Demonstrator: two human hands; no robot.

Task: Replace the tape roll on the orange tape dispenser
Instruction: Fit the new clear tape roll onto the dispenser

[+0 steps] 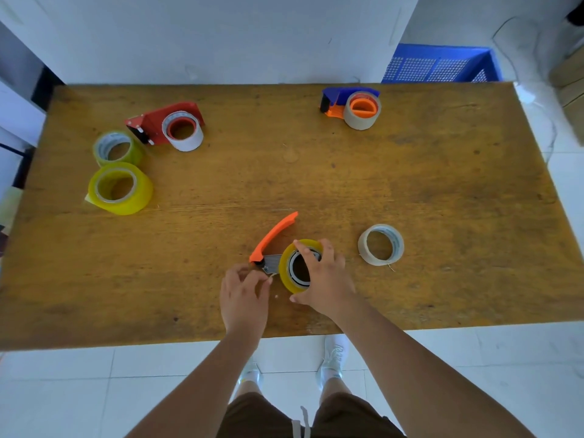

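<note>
The orange tape dispenser lies on the wooden table near its front edge, handle pointing up and right. A yellow tape roll sits on the dispenser's hub. My right hand grips this roll from the right, fingers over its top rim. My left hand pinches the roll's loose tape end beside the dispenser's grey metal blade plate. A thin, nearly used-up beige roll lies flat to the right of my right hand.
A red dispenser with a white roll and two yellowish rolls sit at the far left. A blue dispenser with a beige roll stands at the back right. A blue crate is behind the table.
</note>
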